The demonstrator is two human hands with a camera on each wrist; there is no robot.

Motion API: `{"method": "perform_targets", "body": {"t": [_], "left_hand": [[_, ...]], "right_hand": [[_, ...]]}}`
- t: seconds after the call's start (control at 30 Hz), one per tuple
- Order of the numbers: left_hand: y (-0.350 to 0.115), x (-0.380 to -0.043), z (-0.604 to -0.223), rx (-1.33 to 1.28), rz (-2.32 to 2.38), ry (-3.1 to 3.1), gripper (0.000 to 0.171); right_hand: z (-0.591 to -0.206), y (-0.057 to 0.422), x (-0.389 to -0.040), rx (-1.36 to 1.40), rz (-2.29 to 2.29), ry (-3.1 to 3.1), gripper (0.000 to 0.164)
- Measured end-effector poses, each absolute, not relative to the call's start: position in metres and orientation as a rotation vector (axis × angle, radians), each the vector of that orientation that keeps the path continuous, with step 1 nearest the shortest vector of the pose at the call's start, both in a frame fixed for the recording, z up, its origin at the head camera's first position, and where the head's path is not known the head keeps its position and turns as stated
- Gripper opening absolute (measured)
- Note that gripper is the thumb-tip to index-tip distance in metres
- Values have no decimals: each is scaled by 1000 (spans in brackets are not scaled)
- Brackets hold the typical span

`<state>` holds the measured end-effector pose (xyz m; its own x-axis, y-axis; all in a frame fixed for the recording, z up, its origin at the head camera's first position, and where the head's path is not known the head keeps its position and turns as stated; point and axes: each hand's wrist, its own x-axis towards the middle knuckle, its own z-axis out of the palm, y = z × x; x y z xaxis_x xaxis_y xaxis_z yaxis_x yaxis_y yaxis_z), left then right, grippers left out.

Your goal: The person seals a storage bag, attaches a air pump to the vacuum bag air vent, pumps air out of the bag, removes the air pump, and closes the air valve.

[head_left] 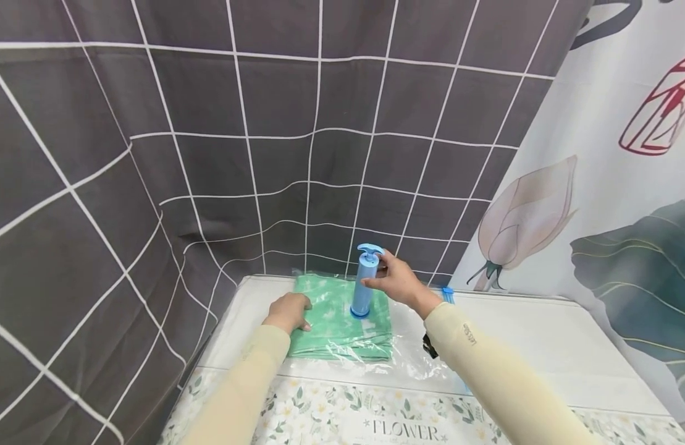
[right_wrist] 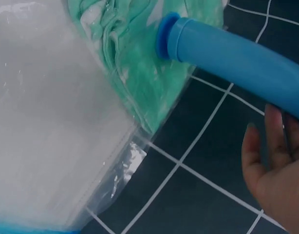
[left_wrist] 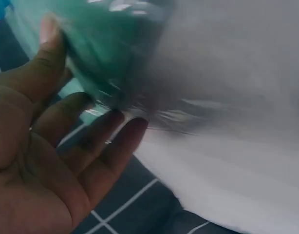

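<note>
A clear plastic storage bag [head_left: 417,349] lies on the white surface with a folded green-and-white cloth [head_left: 331,318] inside it. On top of the bag stands a light blue hand pump [head_left: 362,295], slightly tilted, its base against the plastic over the cloth. My right hand [head_left: 400,281] holds the pump near its top, just below the T-shaped handle; in the right wrist view several fingertips meet the blue barrel [right_wrist: 237,58]. At the bag's left edge rests my left hand [head_left: 288,312], its fingers loosely bent and spread beside the green cloth [left_wrist: 108,48] in the left wrist view.
A blue zip slider [head_left: 448,293] shows at the bag's right end. The white top has a floral front band [head_left: 314,408] lettered FLOWER. Dark grid-patterned fabric [head_left: 281,161] hangs behind and to the left; a flower-printed curtain [head_left: 537,228] hangs at the right.
</note>
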<state>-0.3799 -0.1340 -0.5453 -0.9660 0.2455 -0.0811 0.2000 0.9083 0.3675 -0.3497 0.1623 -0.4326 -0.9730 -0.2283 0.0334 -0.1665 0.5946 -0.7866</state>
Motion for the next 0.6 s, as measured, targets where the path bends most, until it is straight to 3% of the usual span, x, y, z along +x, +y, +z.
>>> {"method": "perform_targets", "body": {"t": [0.13, 0.37, 0.5, 0.6], "left_hand": [[-132, -380, -551, 357, 571, 2920, 64], [-120, -354, -513, 302, 478, 2938, 59], [-101, -343, -500, 342, 503, 2975, 77], [-78, -339, -490, 426, 790, 2945, 87]], "right_hand": [[-437, 158, -349, -310, -1319, 2807, 51], [-430, 153, -347, -313, -1235, 2894, 58], [-420, 158, -344, -415, -1256, 2828, 66], [-409, 163, -341, -472, -1307, 2742, 70]]}}
